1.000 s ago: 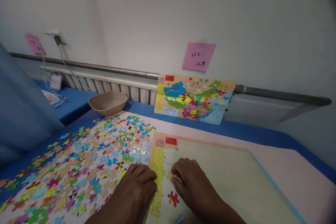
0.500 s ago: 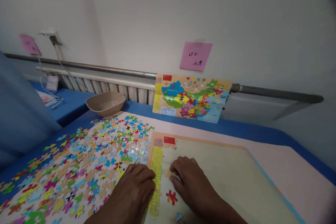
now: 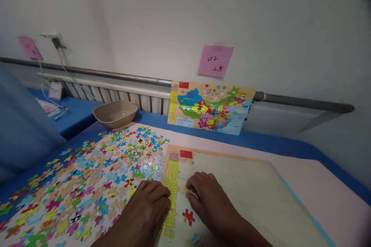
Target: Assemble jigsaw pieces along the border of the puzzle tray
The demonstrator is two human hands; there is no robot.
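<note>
Resting flat, fingers loosely spread, left hand (image 3: 146, 207) on the left edge of the puzzle board (image 3: 246, 200), fingertips over the yellow strip (image 3: 172, 197) of assembled pieces along that edge. Pressing down beside it, right hand (image 3: 208, 204), palm down on the board's pale inner surface, fingers curled slightly and together; small yellowish piece (image 3: 183, 190) just visible at the fingertips, between the two hands. Cannot tell whether that piece is pinched or only pushed. Lying just below the right hand's fingers, on the board: a red piece (image 3: 188, 217), loose, touching neither hand. Near the bottom edge, a small blue piece (image 3: 196, 239), partly cut off. At the board's top left corner, a red flag tile (image 3: 186, 154) already seated.

Spread across the counter (image 3: 290, 146) left of the board: loose puzzle pieces (image 3: 87, 177), many colours, single layer, reaching up to the left hand. Behind them, a beige bowl (image 3: 115, 113). Leaning against the radiator rail at the back, a coloured map picture (image 3: 210, 107); above it on the wall, a pink note (image 3: 215, 61).
</note>
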